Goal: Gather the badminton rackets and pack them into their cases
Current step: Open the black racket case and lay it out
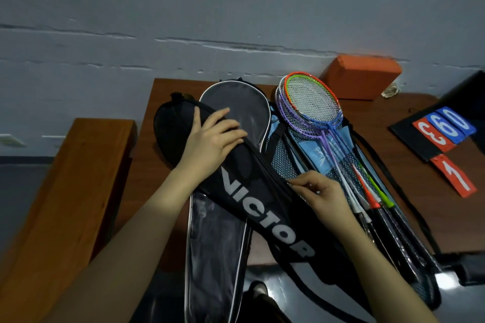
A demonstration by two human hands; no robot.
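A black racket case point(252, 199) with white VICTOR lettering lies slantwise across the brown table point(157, 165). My left hand point(212, 139) rests on its upper part, fingers bent over the case's right edge. Lower down that same edge, my right hand point(315, 191) pinches it at the zipper line. Under it lies a grey and black case point(236, 107) with white piping. To the right, several rackets point(312, 105) with purple, blue, orange and green frames are stacked on a light blue mesh case point(286, 162), handles pointing toward me.
An orange foam block point(362, 76) leans on the grey wall behind the rackets. A black scoreboard with red and blue number cards point(446, 134) sits at the table's right. A wooden bench point(73, 191) runs along the left. Black straps hang off the table's near edge.
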